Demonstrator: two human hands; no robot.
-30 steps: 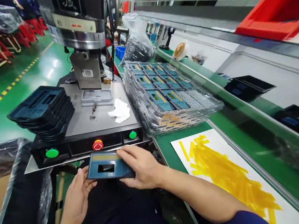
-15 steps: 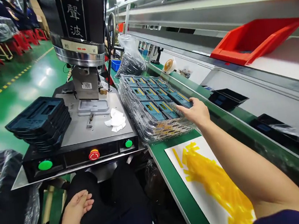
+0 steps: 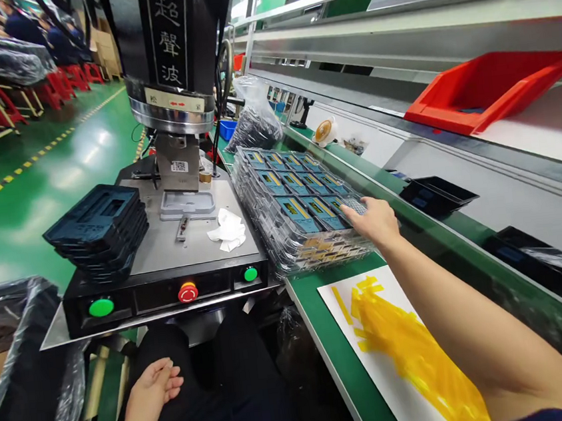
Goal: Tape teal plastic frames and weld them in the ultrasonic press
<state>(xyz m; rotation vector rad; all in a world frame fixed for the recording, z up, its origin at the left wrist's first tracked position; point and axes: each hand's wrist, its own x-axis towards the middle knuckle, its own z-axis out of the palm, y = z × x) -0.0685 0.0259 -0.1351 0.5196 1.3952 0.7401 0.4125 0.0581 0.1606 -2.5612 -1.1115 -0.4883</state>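
My left hand [image 3: 152,395] hovers over my lap, its fingers curled loosely together and the thumb against them; nothing shows in it. Over the front right corner of a stack of clear plastic trays [image 3: 286,257] is my right hand [image 3: 375,219]. Its thumb is at the edge of a dark blue-green plastic housing [image 3: 334,203] with a yellow strip, lying in the front row. A clear pocket of the tray shows between thumb and forefinger; the other fingers are partly hidden. Several similar housings [image 3: 294,212] fill other pockets of the top tray.
A press [image 3: 178,164] stands ahead over a pale grey fixture [image 3: 187,205]. Left of it is a pile of dark housings [image 3: 97,230]; crumpled white tissue [image 3: 227,229] lies right. A red stop button [image 3: 188,292] sits in front. Yellow strips [image 3: 411,351] cover a white sheet.
My right hand has lowered the housing into a front-row pocket and drawn its fingers apart. The view has shifted left, so things appear further right. My left hand keeps its pose.
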